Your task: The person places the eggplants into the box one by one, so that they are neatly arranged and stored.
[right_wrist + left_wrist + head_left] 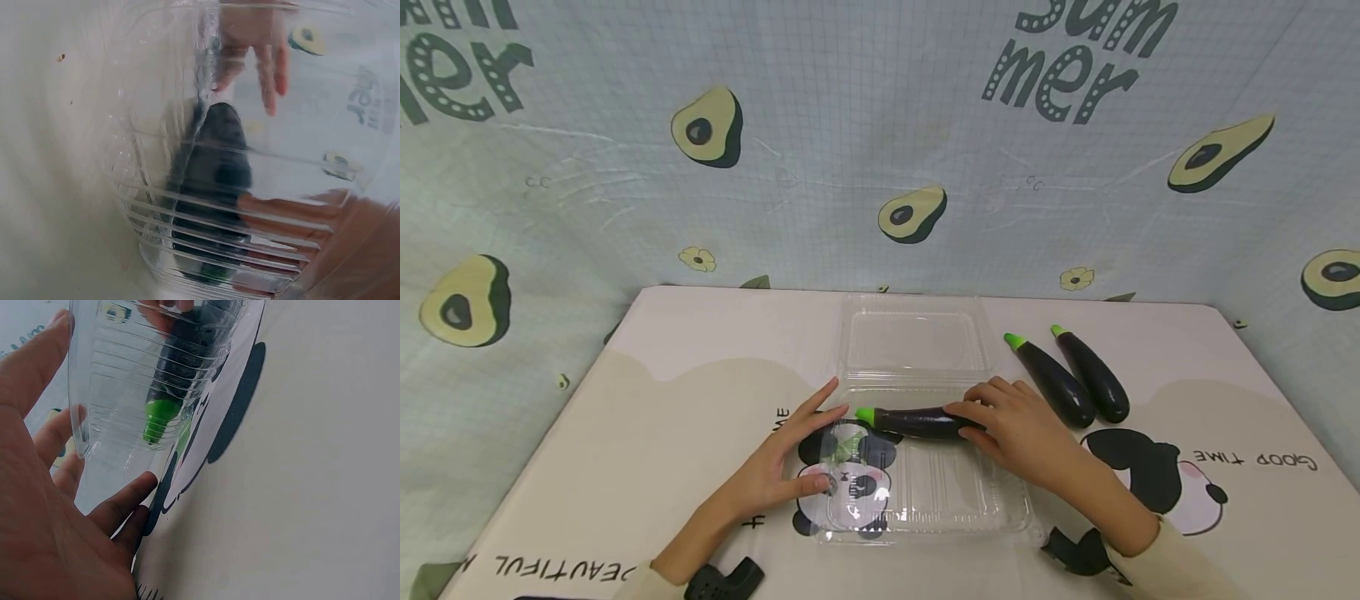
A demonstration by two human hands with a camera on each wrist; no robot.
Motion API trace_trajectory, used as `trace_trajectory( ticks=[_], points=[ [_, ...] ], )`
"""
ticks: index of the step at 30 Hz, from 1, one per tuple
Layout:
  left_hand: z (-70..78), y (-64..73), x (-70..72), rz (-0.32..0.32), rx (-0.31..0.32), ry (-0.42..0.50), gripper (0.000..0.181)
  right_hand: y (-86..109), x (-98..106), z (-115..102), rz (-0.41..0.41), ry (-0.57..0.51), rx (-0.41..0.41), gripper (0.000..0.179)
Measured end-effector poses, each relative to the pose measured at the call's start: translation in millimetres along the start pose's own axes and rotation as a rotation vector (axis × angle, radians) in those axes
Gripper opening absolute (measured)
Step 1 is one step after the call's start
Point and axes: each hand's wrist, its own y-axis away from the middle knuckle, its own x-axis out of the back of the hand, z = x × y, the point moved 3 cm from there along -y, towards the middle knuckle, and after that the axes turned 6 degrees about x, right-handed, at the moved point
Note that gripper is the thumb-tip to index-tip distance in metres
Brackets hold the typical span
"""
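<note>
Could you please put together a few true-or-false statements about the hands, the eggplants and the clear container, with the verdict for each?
1. The right hand holds an eggplant over the base of the clear container. True.
2. The held eggplant's green end points toward the right hand. False: it points toward the left hand.
3. Two other eggplants lie outside the container, on the person's right. True.
4. The container's lid is closed. False: it lies open on the far side of the base.
5. The left hand is at the container's left edge, with its fingers spread. True.
</note>
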Motion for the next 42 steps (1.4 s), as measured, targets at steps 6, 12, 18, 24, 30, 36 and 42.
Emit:
trace_trajectory(
  ticks=[6, 12, 18, 24, 30, 36, 42],
  points=[
    [-0.3, 0.3, 0.5, -0.005, -0.005, 0.013, 0.074, 0.0, 0.1, 0.3, -0.001, -0.004, 0.000, 0.033],
    [-0.8, 0.0, 1.0, -0.008, 0.001, 0.013, 0.074, 0.2, -0.3, 0.1, -0.006, 0.005, -0.010, 0.034],
    [-0.6, 0.2, 0.6, -0.006, 0.006, 0.013, 0.074, 0.5, 6.5, -0.3, 0.048, -0.012, -0.013, 0.034],
    [-1.1, 0.2, 0.7, -0.004, 0.003, 0.011, 0.074, 2.1, 17.8, 3.3, 0.112, -0.015, -0.003, 0.039],
    [-1.2, 0.3, 0.4, -0.003, 0.002, 0.010, 0.074, 8.0, 25.9, 10.7, 0.192, -0.037, -0.020, 0.043],
    [-0.9, -0.1, 0.5, 0.000, -0.007, 0.003, 0.074, 17.2, 34.2, 20.1, 0.263, -0.059, -0.067, 0.043],
    [-1.2, -0.5, 0.1, -0.002, -0.017, 0.005, 0.074, 28.7, 40.5, 29.8, 0.314, -0.055, -0.108, 0.042]
  ],
)
